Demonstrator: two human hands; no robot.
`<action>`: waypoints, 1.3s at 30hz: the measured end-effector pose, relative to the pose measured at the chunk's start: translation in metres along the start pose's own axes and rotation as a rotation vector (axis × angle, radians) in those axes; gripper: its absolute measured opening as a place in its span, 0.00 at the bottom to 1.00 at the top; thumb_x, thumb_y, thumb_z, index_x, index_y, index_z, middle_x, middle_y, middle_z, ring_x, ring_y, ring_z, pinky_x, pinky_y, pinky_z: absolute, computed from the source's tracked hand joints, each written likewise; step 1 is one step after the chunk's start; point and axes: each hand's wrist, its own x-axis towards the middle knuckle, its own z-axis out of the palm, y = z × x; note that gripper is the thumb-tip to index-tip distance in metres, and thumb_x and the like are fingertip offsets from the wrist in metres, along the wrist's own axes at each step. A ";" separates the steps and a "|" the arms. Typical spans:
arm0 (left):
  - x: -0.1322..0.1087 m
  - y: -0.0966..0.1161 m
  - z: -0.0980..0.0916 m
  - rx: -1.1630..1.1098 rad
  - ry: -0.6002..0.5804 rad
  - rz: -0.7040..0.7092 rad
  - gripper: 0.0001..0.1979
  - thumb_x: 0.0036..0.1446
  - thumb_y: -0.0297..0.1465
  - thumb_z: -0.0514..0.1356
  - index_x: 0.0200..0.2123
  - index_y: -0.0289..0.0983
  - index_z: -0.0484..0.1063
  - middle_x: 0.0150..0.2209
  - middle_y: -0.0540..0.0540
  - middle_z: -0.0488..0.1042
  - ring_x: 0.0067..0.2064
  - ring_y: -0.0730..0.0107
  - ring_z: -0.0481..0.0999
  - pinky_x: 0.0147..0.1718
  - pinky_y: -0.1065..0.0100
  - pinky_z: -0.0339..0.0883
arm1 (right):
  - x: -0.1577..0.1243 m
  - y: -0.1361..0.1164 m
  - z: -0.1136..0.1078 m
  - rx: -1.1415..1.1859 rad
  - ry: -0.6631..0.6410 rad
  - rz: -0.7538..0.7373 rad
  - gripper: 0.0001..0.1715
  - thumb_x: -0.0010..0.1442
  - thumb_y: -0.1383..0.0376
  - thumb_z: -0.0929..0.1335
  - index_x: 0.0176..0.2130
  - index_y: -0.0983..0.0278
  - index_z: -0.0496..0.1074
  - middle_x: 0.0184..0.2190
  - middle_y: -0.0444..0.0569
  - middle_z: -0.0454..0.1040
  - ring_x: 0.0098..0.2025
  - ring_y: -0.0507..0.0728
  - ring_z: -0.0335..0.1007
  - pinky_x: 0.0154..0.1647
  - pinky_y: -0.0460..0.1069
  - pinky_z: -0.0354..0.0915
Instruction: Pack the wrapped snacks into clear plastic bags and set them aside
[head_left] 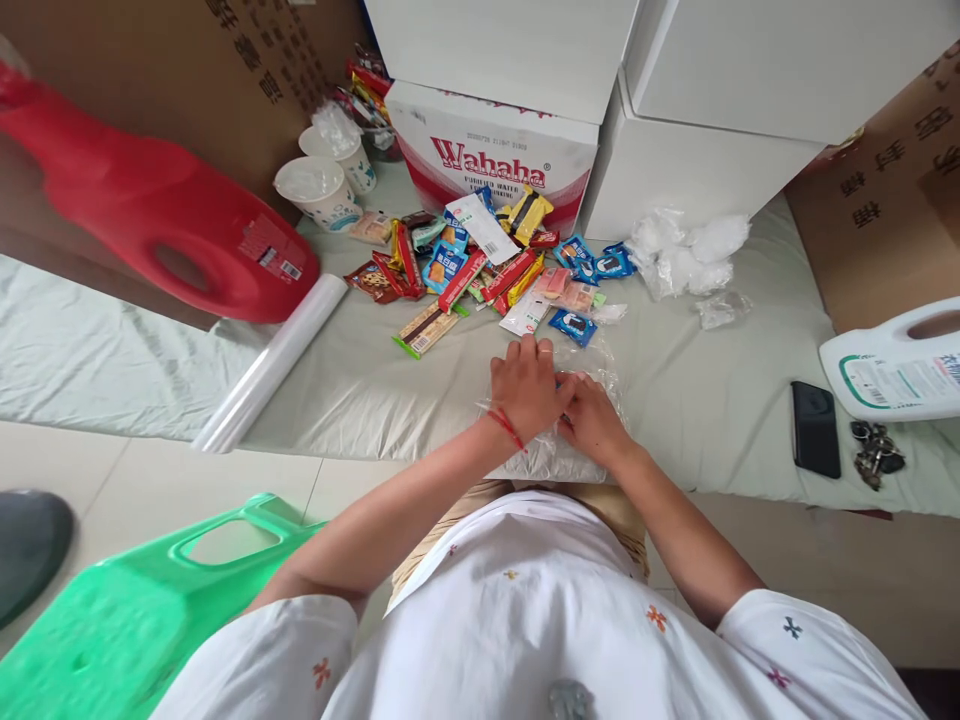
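Observation:
My left hand (527, 388), with a red string at its wrist, has its fingers bent over a clear plastic bag (604, 367) at the front of the cloth-covered surface. My right hand (592, 420) touches it from the right, fingers curled on the same plastic. Something small and bluish shows between the hands, mostly hidden. Just beyond lies a pile of wrapped snacks (512, 267), with a blue packet (573, 327) nearest the hands and a tan bar (426, 329) at the pile's left front.
A plastic roll (271, 362) and red jug (180, 215) are left; paper cups (319, 190) stand behind. White boxes (697, 165) line the back. Crumpled plastic (686, 252), a phone (816, 430), keys (877, 454) and a white jug (896, 365) lie right. A green stool (150, 600) is below left.

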 end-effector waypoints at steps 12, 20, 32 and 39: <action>-0.002 -0.058 0.014 -0.191 -0.197 0.018 0.07 0.58 0.28 0.56 0.30 0.38 0.74 0.42 0.39 0.78 0.47 0.55 0.77 0.49 0.57 0.70 | 0.000 0.002 0.004 0.075 0.039 -0.006 0.21 0.66 0.62 0.71 0.59 0.56 0.77 0.63 0.54 0.70 0.54 0.66 0.63 0.54 0.60 0.63; -0.032 -0.087 0.005 -0.461 -0.312 0.566 0.09 0.52 0.26 0.57 0.21 0.41 0.66 0.59 0.42 0.77 0.62 0.55 0.73 0.63 0.54 0.65 | -0.003 0.008 0.012 0.195 0.065 -0.015 0.23 0.65 0.61 0.72 0.59 0.54 0.77 0.64 0.50 0.71 0.53 0.63 0.66 0.57 0.60 0.64; -0.043 -0.080 0.026 -0.646 -0.314 0.394 0.23 0.68 0.33 0.46 0.56 0.41 0.77 0.59 0.41 0.79 0.61 0.58 0.76 0.64 0.57 0.63 | -0.044 0.016 -0.001 0.357 0.152 -0.022 0.25 0.73 0.57 0.63 0.65 0.56 0.71 0.67 0.55 0.69 0.66 0.63 0.65 0.64 0.65 0.63; -0.034 -0.076 0.029 -0.815 -0.368 0.329 0.24 0.71 0.33 0.45 0.49 0.42 0.81 0.60 0.46 0.78 0.62 0.62 0.75 0.65 0.60 0.63 | -0.071 -0.016 0.000 0.231 0.162 0.110 0.33 0.63 0.44 0.72 0.58 0.62 0.77 0.51 0.57 0.78 0.58 0.69 0.65 0.61 0.66 0.65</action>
